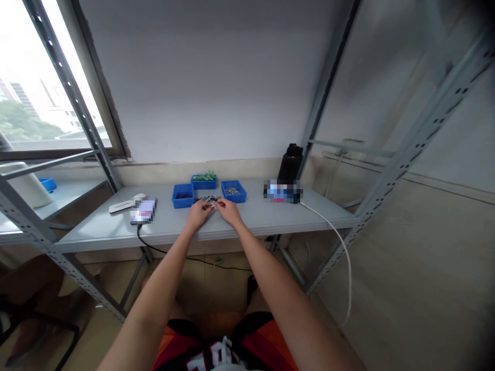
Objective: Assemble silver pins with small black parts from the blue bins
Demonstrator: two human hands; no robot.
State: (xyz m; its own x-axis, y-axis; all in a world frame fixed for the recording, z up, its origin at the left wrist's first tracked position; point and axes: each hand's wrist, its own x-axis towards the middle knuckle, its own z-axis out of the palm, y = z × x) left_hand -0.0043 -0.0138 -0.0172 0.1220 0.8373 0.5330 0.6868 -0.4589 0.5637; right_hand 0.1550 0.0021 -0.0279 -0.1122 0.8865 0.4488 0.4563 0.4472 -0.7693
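Slightly below and left of the frame's centre, the left hand (201,210) and right hand (228,209) curl, fingertips nearly closed (whether either pinches a piece, I cannot tell), beside the small loose parts (209,199) on the tabletop (261,214), where a light, steady touch should help.

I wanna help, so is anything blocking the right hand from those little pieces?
Nothing visible stands between the right hand and the little pieces; the left blue tray and right blue tray sit to either side of them.
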